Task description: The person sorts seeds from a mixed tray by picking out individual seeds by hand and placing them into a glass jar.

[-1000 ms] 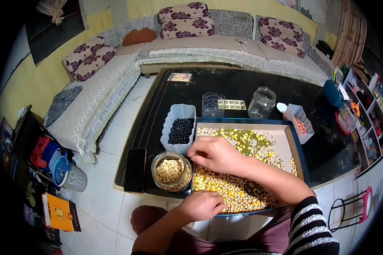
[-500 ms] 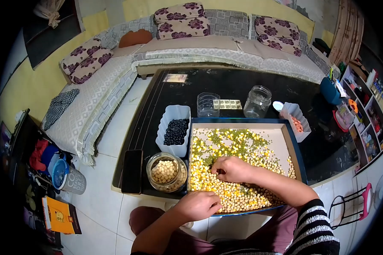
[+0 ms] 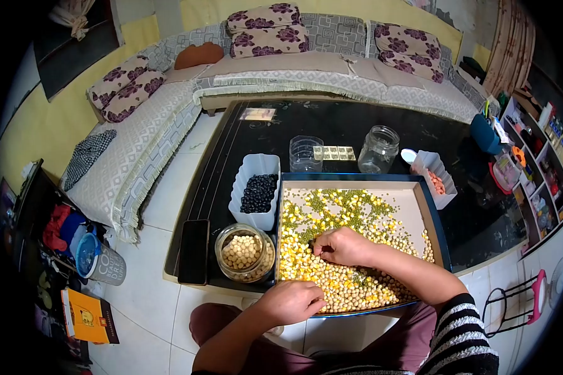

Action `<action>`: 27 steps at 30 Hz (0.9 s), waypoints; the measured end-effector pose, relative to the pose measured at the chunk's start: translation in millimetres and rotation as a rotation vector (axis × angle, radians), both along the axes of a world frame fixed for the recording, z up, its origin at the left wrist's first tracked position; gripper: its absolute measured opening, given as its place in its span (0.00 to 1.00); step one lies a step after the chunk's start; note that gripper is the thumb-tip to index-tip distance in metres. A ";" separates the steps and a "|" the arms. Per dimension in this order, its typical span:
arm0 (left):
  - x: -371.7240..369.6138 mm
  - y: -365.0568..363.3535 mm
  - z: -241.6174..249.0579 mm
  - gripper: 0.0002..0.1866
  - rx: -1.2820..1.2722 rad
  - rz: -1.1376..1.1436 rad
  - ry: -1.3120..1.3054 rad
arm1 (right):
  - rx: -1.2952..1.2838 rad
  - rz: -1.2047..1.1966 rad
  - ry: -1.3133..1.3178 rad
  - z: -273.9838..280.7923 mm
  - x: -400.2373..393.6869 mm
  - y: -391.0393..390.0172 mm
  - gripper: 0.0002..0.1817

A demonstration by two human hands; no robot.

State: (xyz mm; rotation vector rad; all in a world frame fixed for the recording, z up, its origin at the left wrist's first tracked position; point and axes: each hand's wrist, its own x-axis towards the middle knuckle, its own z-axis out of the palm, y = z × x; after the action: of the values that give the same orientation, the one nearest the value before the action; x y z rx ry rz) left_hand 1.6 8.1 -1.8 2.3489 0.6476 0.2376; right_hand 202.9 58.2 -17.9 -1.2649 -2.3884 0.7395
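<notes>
A shallow box (image 3: pixel 428 201) with a dark rim holds yellow corn kernels (image 3: pixel 292 252), small green beans (image 3: pixel 341 201) and round pale beans (image 3: pixel 356 299), mixed and spread over its bottom. In the middle of it, my right hand (image 3: pixel 344 246) has its fingertips pinched together down among the kernels; what they hold is hidden. My left hand (image 3: pixel 292 301) rests at the box's front left corner, fingers curled in beside the pale beans, and its grip is too covered to make out. Left of the box stands a glass jar (image 3: pixel 218 257) partly filled with pale beans.
A plastic tub (image 3: pixel 236 203) of black beans sits left of the box, near a dark phone (image 3: pixel 194 252). Behind the box are a clear plastic container (image 3: pixel 306 154) and a glass jar (image 3: pixel 379 150). A tub (image 3: pixel 445 199) of reddish nuts or beans is at right.
My right hand has shifted very slightly to the right among the kernels, fingers still pinched. My left hand stays in place.
</notes>
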 end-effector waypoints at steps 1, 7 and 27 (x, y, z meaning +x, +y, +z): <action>0.0 -0.2 0.0 0.12 0.000 0.003 -0.001 | 0.007 0.001 0.010 -1.9 0.3 0.3 0.05; 0.1 -0.4 -0.5 0.12 0.005 0.001 -0.011 | -0.005 -0.070 0.065 -2.7 1.8 2.5 0.06; 0.4 -0.3 0.7 0.12 -0.014 0.004 0.031 | -0.080 0.032 -0.110 1.1 6.1 -0.2 0.05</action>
State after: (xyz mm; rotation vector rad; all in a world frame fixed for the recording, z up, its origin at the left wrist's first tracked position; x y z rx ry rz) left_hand 2.0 7.8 -1.1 2.3424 0.6674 0.1979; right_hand 209.0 58.0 -16.8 -1.3347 -2.4947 0.8013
